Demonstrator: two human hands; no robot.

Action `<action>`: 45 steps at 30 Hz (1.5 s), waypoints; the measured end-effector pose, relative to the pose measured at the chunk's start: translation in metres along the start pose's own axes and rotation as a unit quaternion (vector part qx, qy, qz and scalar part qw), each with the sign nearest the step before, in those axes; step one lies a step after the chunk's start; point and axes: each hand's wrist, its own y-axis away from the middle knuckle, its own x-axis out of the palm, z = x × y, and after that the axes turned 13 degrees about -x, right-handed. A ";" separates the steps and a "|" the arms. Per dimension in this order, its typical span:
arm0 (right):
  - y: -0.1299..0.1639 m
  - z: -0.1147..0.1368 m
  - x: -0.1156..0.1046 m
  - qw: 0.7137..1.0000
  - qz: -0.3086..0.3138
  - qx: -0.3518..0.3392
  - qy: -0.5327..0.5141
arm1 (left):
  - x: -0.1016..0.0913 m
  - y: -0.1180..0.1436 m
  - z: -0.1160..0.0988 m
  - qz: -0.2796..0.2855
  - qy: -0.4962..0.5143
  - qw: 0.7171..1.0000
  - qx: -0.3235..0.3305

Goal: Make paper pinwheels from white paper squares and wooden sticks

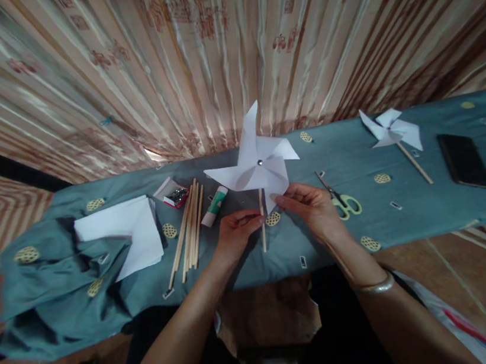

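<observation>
Near the middle of the frame, a white paper pinwheel (257, 165) stands upright above the surface (407, 208), which is draped in a blue-grey cloth. A small shiny pin sits at the centre of the pinwheel, and a thin wooden stick (263, 227) runs down from behind it. The left hand (236, 233) is closed around this stick, fingers curled in and pinching it just below the paper. The right hand (313, 208) is partly closed, its fingertips (280, 199) touching the lower right blade of the pinwheel; a metal bangle (375, 287) circles that wrist.

Left of the hands, a bundle of wooden sticks (189, 228) lies slanted on the cloth, with a glue stick (214, 206) just beside it and a small box of pins (173, 194) near its upper end. Further left lies a stack of white paper sheets (130, 229). Just right of the right hand lie scissors (341, 199) with pale yellow-green handles. In the upper right of the frame, a second finished pinwheel (393, 132) lies flat on its stick, and a dark phone (464, 160) rests near it. A striped, patterned curtain (207, 49) fills the top of the frame.
</observation>
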 end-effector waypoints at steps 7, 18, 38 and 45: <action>0.001 -0.004 0.001 0.999 0.031 -0.009 0.018 | -0.001 -0.001 0.004 0.004 0.010 1.000 -0.001; 0.002 -0.001 -0.007 0.993 0.015 -0.049 0.104 | -0.003 0.001 0.000 0.011 0.006 1.000 0.007; -0.024 -0.009 -0.056 0.965 -0.158 -0.167 0.127 | -0.004 0.003 0.003 0.059 -0.029 0.997 -0.034; -0.022 -0.005 -0.051 0.967 -0.156 -0.157 0.129 | -0.002 0.002 0.002 0.057 -0.005 0.998 -0.018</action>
